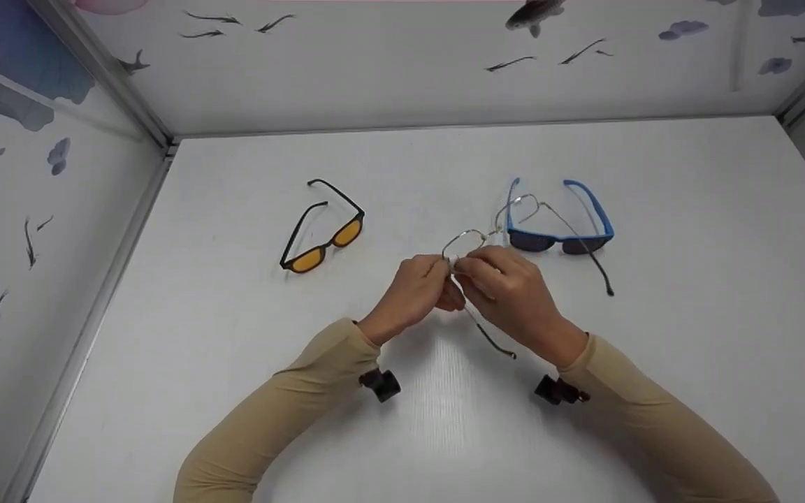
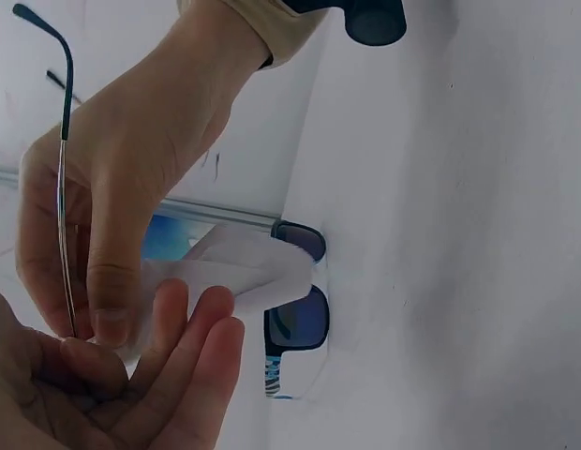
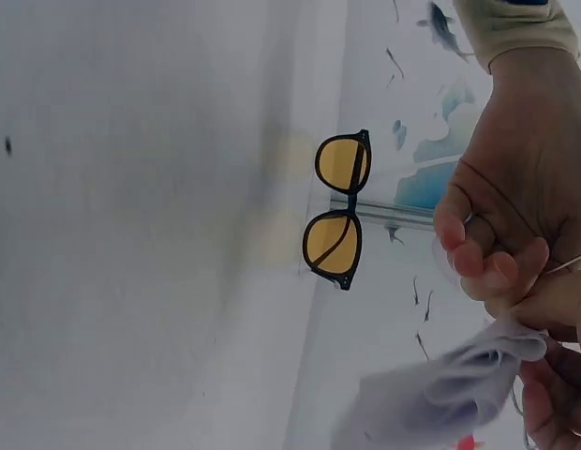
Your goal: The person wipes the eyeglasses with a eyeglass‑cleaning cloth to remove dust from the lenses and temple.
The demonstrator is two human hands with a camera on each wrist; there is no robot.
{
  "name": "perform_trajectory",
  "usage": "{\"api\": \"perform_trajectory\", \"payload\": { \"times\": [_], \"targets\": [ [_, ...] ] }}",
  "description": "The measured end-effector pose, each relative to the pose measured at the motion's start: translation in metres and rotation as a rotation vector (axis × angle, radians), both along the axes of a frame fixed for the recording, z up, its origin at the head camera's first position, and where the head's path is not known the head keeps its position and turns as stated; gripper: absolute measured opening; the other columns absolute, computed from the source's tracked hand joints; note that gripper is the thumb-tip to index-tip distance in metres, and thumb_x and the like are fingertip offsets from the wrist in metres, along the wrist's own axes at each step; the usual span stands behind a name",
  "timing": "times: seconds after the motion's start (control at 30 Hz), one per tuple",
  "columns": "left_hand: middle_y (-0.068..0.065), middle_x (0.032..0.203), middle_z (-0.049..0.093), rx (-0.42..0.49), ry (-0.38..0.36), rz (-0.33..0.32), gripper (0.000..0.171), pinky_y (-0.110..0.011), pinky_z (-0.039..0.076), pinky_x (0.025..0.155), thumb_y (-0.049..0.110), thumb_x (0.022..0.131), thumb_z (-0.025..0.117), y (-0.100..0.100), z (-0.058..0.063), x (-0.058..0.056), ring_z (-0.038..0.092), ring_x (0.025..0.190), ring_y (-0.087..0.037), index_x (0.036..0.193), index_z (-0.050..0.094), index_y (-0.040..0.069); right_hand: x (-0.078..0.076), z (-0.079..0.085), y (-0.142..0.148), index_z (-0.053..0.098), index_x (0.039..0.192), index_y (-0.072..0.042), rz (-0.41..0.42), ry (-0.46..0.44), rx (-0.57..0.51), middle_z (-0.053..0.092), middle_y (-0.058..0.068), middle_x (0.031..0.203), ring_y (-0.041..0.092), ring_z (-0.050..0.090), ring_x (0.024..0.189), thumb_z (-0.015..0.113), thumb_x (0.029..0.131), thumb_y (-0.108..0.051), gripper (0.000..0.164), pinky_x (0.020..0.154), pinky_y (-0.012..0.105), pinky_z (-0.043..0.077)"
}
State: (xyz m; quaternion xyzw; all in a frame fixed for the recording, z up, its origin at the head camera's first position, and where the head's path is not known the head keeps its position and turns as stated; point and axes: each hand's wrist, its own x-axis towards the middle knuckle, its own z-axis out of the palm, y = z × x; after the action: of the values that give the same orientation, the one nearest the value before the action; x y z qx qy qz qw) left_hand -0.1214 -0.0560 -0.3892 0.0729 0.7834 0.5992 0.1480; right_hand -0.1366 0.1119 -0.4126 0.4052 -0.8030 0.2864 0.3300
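Observation:
A pair of thin metal-framed eyeglasses (image 1: 474, 232) is held above the table, its dark-tipped temples spread apart. My left hand (image 1: 418, 288) grips them at the left lens end; one temple (image 2: 63, 206) rises past the fingers in the left wrist view. Against that same end, my right hand (image 1: 514, 293) pinches a white cloth (image 3: 440, 398), which hangs in loose folds in the right wrist view. The hands meet around the lens, so the exact finger contact is partly hidden. From the head view, only a scrap of cloth shows between the fingers.
Blue-framed sunglasses (image 1: 588, 241) with dark lenses lie beyond the right hand, partly behind the held eyeglasses. Black-framed glasses with orange lenses (image 1: 323, 244) lie to the left. Printed panels (image 1: 402, 77) border the white table (image 1: 200, 300) at the back and left.

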Motion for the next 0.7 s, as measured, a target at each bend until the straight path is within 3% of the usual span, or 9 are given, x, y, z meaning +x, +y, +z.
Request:
{"api": "perform_trajectory", "payload": {
  "times": [0.1, 0.23, 0.37, 0.57, 0.7],
  "targets": [
    [-0.010, 0.067, 0.067, -0.015, 0.017, -0.009, 0.036, -0.030, 0.056, 0.064, 0.008, 0.101, 0.028, 0.001, -0.001, 0.000, 0.068, 0.066, -0.024, 0.085, 0.059, -0.002, 0.002, 0.001, 0.003, 0.071, 0.091, 0.003, -0.057, 0.018, 0.008, 0.063, 0.015, 0.085, 0.027, 0.063, 0.071, 0.077, 0.075, 0.007, 0.017, 0.061, 0.036, 0.054],
    [-0.010, 0.065, 0.067, -0.061, 0.012, -0.043, 0.037, -0.029, 0.056, 0.063, 0.007, 0.100, 0.029, 0.005, 0.000, 0.001, 0.067, 0.063, -0.019, 0.081, 0.059, -0.002, 0.001, 0.007, 0.005, 0.071, 0.092, 0.003, -0.151, 0.079, -0.061, 0.063, 0.017, 0.083, 0.030, 0.063, 0.068, 0.075, 0.076, 0.009, 0.018, 0.057, 0.039, 0.054],
    [-0.011, 0.067, 0.069, -0.058, -0.022, -0.074, 0.037, -0.030, 0.056, 0.064, 0.008, 0.100, 0.029, 0.009, 0.001, 0.002, 0.068, 0.065, -0.018, 0.078, 0.057, -0.001, 0.002, 0.012, 0.002, 0.071, 0.094, 0.003, -0.097, 0.079, -0.113, 0.063, 0.017, 0.084, 0.029, 0.063, 0.068, 0.074, 0.075, 0.012, 0.020, 0.055, 0.039, 0.054],
    [-0.014, 0.071, 0.069, 0.052, -0.122, -0.057, 0.045, -0.032, 0.057, 0.069, 0.018, 0.105, 0.028, 0.011, 0.000, 0.006, 0.069, 0.070, -0.021, 0.083, 0.063, 0.000, 0.009, 0.011, 0.002, 0.072, 0.091, 0.002, 0.040, -0.053, -0.087, 0.063, 0.013, 0.088, 0.025, 0.061, 0.075, 0.073, 0.077, 0.012, 0.018, 0.060, 0.035, 0.052],
    [-0.015, 0.069, 0.069, 0.051, -0.149, -0.055, 0.041, -0.033, 0.057, 0.066, 0.014, 0.101, 0.030, 0.012, -0.004, 0.008, 0.069, 0.068, -0.021, 0.078, 0.061, -0.002, 0.014, 0.004, 0.008, 0.072, 0.087, -0.001, -0.043, -0.034, -0.043, 0.065, 0.011, 0.084, 0.025, 0.058, 0.072, 0.073, 0.078, 0.007, 0.013, 0.058, 0.034, 0.050]
  ]
}}
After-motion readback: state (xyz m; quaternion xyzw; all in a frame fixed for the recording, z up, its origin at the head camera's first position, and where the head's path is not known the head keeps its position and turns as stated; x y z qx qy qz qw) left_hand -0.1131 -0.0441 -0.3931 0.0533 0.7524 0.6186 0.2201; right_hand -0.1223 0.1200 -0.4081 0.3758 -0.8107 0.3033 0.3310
